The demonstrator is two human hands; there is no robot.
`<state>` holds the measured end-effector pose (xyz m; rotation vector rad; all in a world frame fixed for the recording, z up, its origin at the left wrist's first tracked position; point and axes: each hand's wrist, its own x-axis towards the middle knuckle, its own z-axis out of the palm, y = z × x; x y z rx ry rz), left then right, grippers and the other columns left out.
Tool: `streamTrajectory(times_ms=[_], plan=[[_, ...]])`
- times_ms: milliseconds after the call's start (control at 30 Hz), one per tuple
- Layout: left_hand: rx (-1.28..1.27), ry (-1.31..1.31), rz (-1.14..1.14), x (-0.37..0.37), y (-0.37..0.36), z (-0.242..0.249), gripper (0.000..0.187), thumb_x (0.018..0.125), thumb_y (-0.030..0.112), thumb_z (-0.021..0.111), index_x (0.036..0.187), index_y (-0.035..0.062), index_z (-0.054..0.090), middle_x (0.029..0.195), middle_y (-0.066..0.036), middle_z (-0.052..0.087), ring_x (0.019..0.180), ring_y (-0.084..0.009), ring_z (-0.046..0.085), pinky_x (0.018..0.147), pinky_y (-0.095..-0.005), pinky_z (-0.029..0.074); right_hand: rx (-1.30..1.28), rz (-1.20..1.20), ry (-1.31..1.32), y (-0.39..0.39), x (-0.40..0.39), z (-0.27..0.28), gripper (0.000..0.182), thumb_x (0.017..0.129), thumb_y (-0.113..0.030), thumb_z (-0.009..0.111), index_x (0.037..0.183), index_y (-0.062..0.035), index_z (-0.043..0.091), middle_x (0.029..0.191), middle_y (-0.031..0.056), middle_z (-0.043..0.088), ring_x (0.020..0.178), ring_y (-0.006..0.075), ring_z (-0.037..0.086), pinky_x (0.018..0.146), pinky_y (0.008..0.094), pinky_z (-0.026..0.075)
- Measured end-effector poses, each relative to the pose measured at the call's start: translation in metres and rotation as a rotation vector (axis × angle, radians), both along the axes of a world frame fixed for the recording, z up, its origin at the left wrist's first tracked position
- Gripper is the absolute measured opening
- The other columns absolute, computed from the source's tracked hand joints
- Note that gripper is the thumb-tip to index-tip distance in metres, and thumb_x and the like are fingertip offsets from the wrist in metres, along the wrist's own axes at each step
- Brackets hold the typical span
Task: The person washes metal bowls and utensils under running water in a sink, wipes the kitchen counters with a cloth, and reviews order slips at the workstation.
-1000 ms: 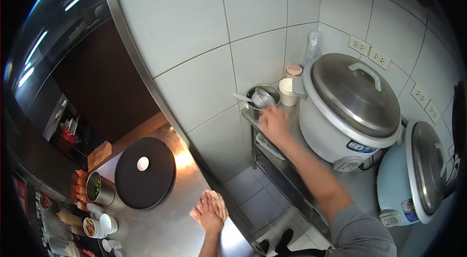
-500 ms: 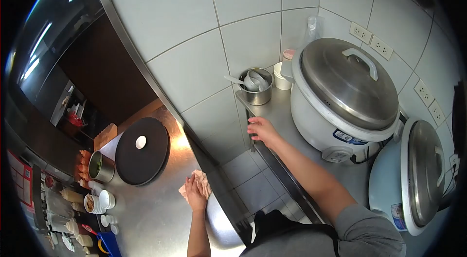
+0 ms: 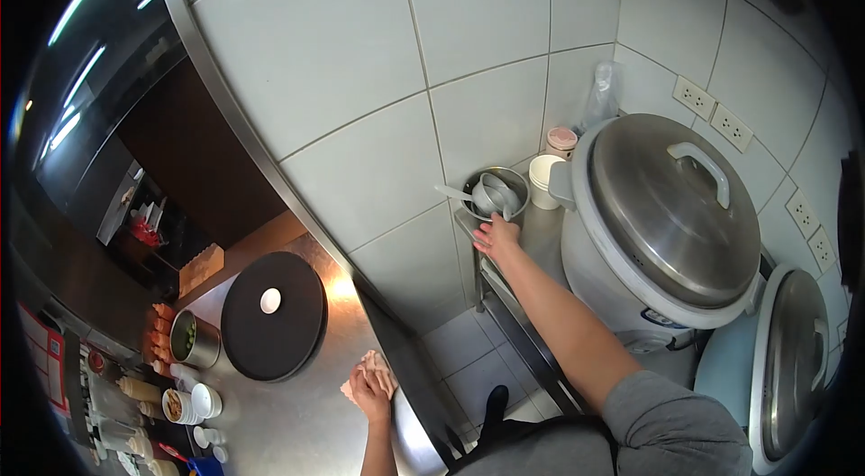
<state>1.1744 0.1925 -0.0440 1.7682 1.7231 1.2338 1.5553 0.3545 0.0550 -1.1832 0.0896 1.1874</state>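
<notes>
We are noting the right hand [image 3: 496,237] hanging at the near side of a round silver metal pot [image 3: 513,180], fingers loosely spread, thumb nearest the rim; nothing is showing in its grasp, and we are not managing to tell whether thumb and rim are touching

The pot is standing at the tiled-wall end of a narrow grey steel desk [image 3: 541,231], beside a white round cup [image 3: 546,177] and near a large white rice cooker with a domed steel lid [image 3: 671,215]

Inside the pot a grey rounded ladle [image 3: 493,195] is lying; a pale flat handle [image 3: 451,193] is jutting past the rim

The left hand [image 3: 368,393] is resting on a crumpled pink cloth [image 3: 384,371] near the edge of a wide silver steel desk [image 3: 284,426], fingers partly curled; whether they are gripping or only pressing, we are not seeing

On handling, we are favouring a slow right wrist, fingertips meeting the pot lightly, forearm clearing the cooker, the jutting handle getting room; on the left, we are favouring even palm pressure, so the cloth is not bunching
</notes>
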Motion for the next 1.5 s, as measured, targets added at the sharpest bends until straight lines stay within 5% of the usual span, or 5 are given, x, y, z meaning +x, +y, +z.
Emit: streamTrajectory(times_ms=[233, 433, 600, 967, 1500], plan=[[0.005, -0.621, -0.106, 0.095, 0.11, 0.028, 0.03, 0.095, 0.021, 0.042, 0.103, -0.0045, 0.056, 0.094, -0.009, 0.059, 0.084, -0.0186, 0.057, 0.079, -0.0311, 0.045, -0.024, -0.26, -0.298, -0.006, 0.024, -0.002, 0.036, 0.078, -0.004, 0.053, 0.112, 0.003, 0.044, 0.073, 0.0198, 0.058, 0.05, 0.0275, 0.062, 0.046, 0.0375, 0.054], [-0.246, -0.942, -0.492, 0.204, 0.207, 0.056, 0.037, 0.098, 0.028, 0.042, 0.111, -0.0029, 0.057, 0.097, -0.006, 0.062, 0.087, -0.011, 0.057, 0.075, -0.0251, 0.046, -0.009, -0.104, -0.384, -0.049, 0.03, -0.003, 0.042, 0.074, -0.005, 0.054, 0.113, 0.0033, 0.04, 0.064, 0.0096, 0.051, 0.053, 0.0245, 0.062, 0.049, 0.0377, 0.054], [-0.281, -0.474, -0.758, 0.263, 0.246, 0.09, 0.036, 0.092, 0.024, 0.05, 0.119, 0.0013, 0.054, 0.1, -0.008, 0.063, 0.087, -0.0159, 0.06, 0.077, -0.0288, 0.048, -0.01, -0.049, -0.416, -0.062, 0.034, -0.009, 0.053, 0.076, -0.006, 0.055, 0.123, 0.0036, 0.033, 0.066, 0.0103, 0.053, 0.049, 0.0221, 0.06, 0.047, 0.0354, 0.054], [-0.201, 0.301, -0.79, 0.294, 0.275, 0.118, 0.057, 0.061, 0.005, 0.065, 0.117, 0.0048, 0.057, 0.097, -0.022, 0.064, 0.091, -0.0359, 0.063, 0.079, -0.0386, 0.05, -0.069, -0.082, -0.593, -0.054, 0.032, -0.011, 0.009, 0.079, -0.004, 0.052, 0.086, 0.0002, 0.05, 0.069, 0.0126, 0.056, 0.045, 0.0204, 0.057, 0.036, 0.0312, 0.051], [0.316, 0.584, -1.183, 0.336, 0.313, 0.13, 0.013, 0.078, 0.011, 0.059, 0.086, 0.002, 0.062, 0.074, -0.02, 0.062, 0.071, -0.0396, 0.058, 0.066, -0.0433, 0.048, -0.006, -0.17, -0.599, -0.056, 0.024, -0.017, 0.007, 0.076, -0.001, 0.053, 0.077, 0.0044, 0.05, 0.068, 0.0174, 0.058, 0.046, 0.0257, 0.062, 0.036, 0.0334, 0.051]])
